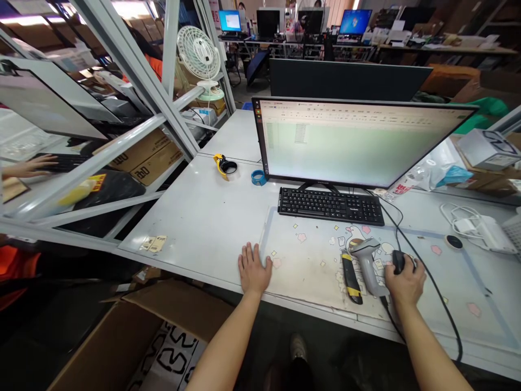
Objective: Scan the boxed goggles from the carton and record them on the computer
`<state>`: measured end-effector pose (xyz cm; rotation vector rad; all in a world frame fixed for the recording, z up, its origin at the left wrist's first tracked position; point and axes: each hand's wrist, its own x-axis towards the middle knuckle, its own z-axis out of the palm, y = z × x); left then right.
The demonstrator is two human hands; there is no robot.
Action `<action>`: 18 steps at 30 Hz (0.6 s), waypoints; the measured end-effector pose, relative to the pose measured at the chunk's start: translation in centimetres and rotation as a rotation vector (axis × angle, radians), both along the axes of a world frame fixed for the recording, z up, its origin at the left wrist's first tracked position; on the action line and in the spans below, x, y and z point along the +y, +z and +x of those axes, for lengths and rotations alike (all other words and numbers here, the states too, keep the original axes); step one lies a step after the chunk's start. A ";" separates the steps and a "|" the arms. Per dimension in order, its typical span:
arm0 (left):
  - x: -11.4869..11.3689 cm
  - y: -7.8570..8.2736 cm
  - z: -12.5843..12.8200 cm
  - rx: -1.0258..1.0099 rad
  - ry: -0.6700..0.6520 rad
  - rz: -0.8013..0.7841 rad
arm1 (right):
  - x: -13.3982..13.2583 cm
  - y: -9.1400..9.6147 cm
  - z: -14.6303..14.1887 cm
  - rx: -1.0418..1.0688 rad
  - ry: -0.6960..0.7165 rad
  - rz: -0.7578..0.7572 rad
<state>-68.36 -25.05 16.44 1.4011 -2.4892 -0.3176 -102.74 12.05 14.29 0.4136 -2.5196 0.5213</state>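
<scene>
My left hand (254,270) lies flat with its fingers stretched out on the white table, at the left edge of a printed desk mat (303,271). Over a black computer mouse (398,262) on the mat's right part, my right hand (407,282) is curled round its sides. Just left of that hand rests a grey barcode scanner (368,266), with a black and yellow utility knife (351,277) beside it. Behind them sit a black keyboard (331,205) and a monitor (358,141) showing a spreadsheet.
A yellow tape dispenser (222,165) and a blue tape roll (258,177) lie left of the monitor. An open cardboard box (109,336) stands below the table's front edge. Grey metal rack bars (138,70) rise at left. A white power strip (494,233) lies at right.
</scene>
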 end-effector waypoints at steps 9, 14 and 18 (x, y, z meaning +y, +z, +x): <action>-0.1 -0.1 0.1 0.009 -0.001 0.016 | 0.0 0.1 0.1 -0.011 0.004 0.001; -0.1 0.1 0.1 0.012 -0.006 0.015 | 0.0 0.1 0.0 -0.004 0.016 -0.006; -0.1 0.2 0.1 0.013 -0.009 0.025 | 0.0 0.1 0.0 -0.005 0.025 -0.001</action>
